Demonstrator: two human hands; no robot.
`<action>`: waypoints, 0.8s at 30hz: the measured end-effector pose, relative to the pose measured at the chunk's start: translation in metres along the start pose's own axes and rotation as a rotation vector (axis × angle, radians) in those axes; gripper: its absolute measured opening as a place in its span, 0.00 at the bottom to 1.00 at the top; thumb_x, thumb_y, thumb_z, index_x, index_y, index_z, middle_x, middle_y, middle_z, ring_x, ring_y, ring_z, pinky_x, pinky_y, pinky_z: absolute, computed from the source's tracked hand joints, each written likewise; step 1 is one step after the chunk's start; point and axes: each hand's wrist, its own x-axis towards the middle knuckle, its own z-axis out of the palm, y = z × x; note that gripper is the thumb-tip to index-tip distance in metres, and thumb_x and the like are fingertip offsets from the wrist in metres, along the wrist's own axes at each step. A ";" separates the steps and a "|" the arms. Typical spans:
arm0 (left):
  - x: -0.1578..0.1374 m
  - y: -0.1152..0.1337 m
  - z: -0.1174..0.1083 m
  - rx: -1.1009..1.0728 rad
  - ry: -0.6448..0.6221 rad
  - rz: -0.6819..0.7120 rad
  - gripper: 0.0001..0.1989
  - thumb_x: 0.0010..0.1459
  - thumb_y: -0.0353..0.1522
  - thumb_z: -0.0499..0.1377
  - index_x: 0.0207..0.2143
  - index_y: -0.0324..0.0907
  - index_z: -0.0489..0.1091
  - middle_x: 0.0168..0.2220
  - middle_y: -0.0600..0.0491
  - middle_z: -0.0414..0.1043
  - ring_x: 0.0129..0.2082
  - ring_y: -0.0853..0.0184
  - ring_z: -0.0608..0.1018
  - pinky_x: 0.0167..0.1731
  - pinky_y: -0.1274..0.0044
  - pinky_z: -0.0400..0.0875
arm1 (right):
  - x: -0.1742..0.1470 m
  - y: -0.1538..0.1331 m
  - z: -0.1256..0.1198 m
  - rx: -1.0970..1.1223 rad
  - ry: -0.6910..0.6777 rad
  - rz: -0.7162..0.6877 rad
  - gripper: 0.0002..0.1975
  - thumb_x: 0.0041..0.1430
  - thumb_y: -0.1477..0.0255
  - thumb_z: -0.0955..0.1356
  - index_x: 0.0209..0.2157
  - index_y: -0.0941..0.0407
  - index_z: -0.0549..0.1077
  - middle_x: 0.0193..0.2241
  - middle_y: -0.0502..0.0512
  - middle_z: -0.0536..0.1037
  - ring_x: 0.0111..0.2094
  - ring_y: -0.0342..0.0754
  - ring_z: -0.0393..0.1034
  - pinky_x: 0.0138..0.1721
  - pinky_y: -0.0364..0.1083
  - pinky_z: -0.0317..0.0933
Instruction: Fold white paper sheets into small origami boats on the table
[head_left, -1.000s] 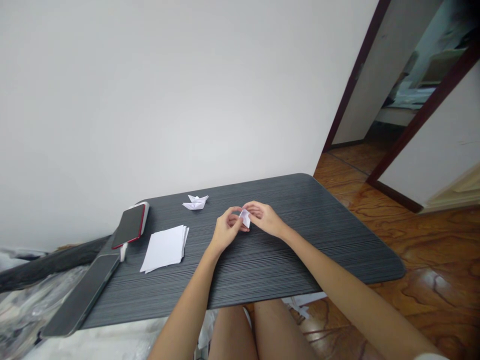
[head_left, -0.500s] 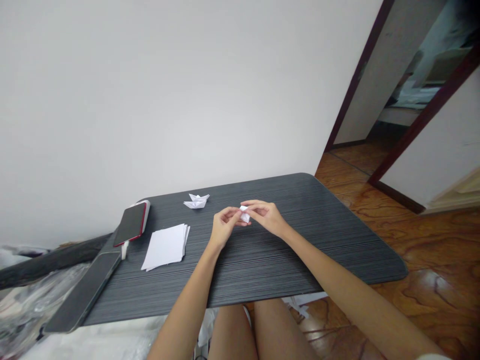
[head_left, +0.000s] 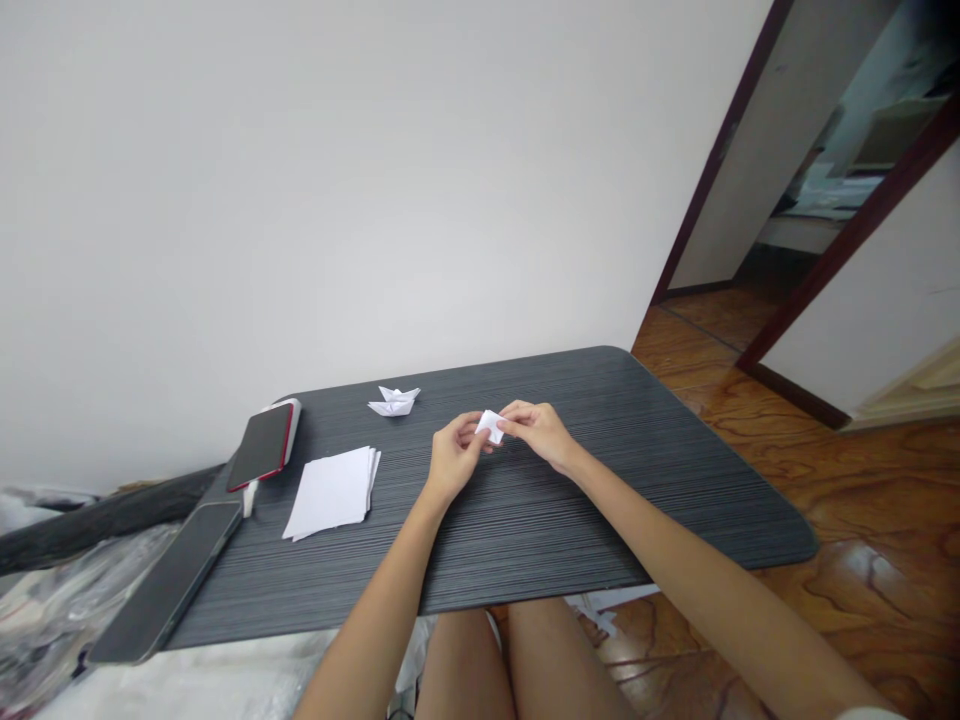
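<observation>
Over the dark table, a small folded white paper (head_left: 490,427) is held between my two hands. My left hand (head_left: 454,455) pinches its left and lower side, thumb in front and fingers behind. At its right edge, my right hand (head_left: 541,433) grips with thumb and fingertips. Part of the paper is covered by the fingers. Beyond my left hand, a folded white paper boat (head_left: 394,402) sits near the wall. To the left lies a stack of white paper squares (head_left: 330,492), slightly fanned.
The dark grained table (head_left: 615,480) stands against a white wall. On its left lie a phone with a red edge (head_left: 261,446), a white plug (head_left: 250,497) and a long dark device (head_left: 169,580). A doorway and wooden floor (head_left: 885,480) are to the right.
The fingers have shifted on the folded paper, so more of its face shows. My right hand has drawn slightly to the paper's right edge. The boat and stack stay put.
</observation>
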 end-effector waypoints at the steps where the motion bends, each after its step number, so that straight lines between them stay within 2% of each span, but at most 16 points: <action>1: 0.000 -0.001 0.000 0.021 0.006 -0.001 0.15 0.47 0.35 0.58 0.37 0.34 0.67 0.27 0.49 0.74 0.25 0.67 0.76 0.28 0.76 0.72 | 0.000 0.001 0.000 -0.021 0.004 -0.029 0.06 0.43 0.69 0.70 0.21 0.58 0.75 0.25 0.52 0.70 0.27 0.42 0.64 0.31 0.44 0.60; 3: 0.001 -0.003 -0.001 0.043 0.015 0.003 0.13 0.47 0.35 0.58 0.33 0.34 0.69 0.28 0.48 0.74 0.26 0.67 0.76 0.29 0.75 0.72 | 0.001 0.002 -0.001 -0.059 0.004 -0.070 0.06 0.44 0.69 0.69 0.20 0.58 0.74 0.24 0.51 0.69 0.27 0.42 0.64 0.31 0.44 0.59; 8: 0.002 -0.001 -0.002 0.013 -0.025 -0.013 0.13 0.49 0.36 0.56 0.31 0.33 0.70 0.27 0.47 0.74 0.26 0.66 0.76 0.27 0.75 0.72 | -0.001 -0.003 0.001 -0.102 -0.008 -0.079 0.07 0.45 0.69 0.68 0.21 0.59 0.73 0.25 0.53 0.69 0.27 0.42 0.64 0.30 0.43 0.59; 13: 0.001 0.001 -0.001 0.019 -0.008 -0.037 0.13 0.51 0.36 0.54 0.29 0.32 0.68 0.21 0.49 0.72 0.20 0.68 0.75 0.22 0.77 0.71 | -0.004 -0.009 0.007 -0.015 -0.112 0.095 0.08 0.46 0.69 0.67 0.24 0.61 0.70 0.19 0.50 0.69 0.19 0.39 0.62 0.21 0.40 0.56; 16: 0.001 0.000 -0.002 0.084 -0.020 -0.038 0.14 0.52 0.36 0.53 0.35 0.32 0.66 0.19 0.52 0.70 0.18 0.69 0.73 0.19 0.79 0.69 | -0.004 -0.007 0.008 0.009 -0.110 0.149 0.08 0.46 0.69 0.66 0.24 0.61 0.68 0.15 0.48 0.68 0.15 0.38 0.60 0.17 0.39 0.54; 19: 0.000 0.002 -0.004 0.285 -0.021 0.077 0.20 0.51 0.34 0.54 0.47 0.38 0.60 0.26 0.52 0.71 0.20 0.72 0.73 0.19 0.82 0.68 | -0.002 -0.003 0.006 -0.017 -0.101 0.164 0.07 0.46 0.69 0.65 0.25 0.60 0.66 0.14 0.47 0.68 0.13 0.37 0.60 0.14 0.37 0.52; 22: -0.001 0.005 -0.005 0.461 -0.053 0.243 0.16 0.52 0.33 0.54 0.45 0.42 0.64 0.39 0.48 0.68 0.31 0.70 0.73 0.22 0.82 0.69 | -0.002 -0.002 0.005 -0.050 -0.115 0.167 0.07 0.48 0.69 0.64 0.27 0.59 0.64 0.12 0.46 0.68 0.11 0.37 0.59 0.11 0.36 0.49; 24: -0.002 0.005 -0.005 0.454 -0.074 0.294 0.13 0.53 0.33 0.53 0.42 0.41 0.66 0.44 0.46 0.65 0.36 0.68 0.73 0.26 0.80 0.71 | -0.003 -0.003 0.004 -0.028 -0.113 0.163 0.08 0.48 0.69 0.65 0.29 0.58 0.62 0.11 0.44 0.68 0.10 0.37 0.58 0.11 0.36 0.48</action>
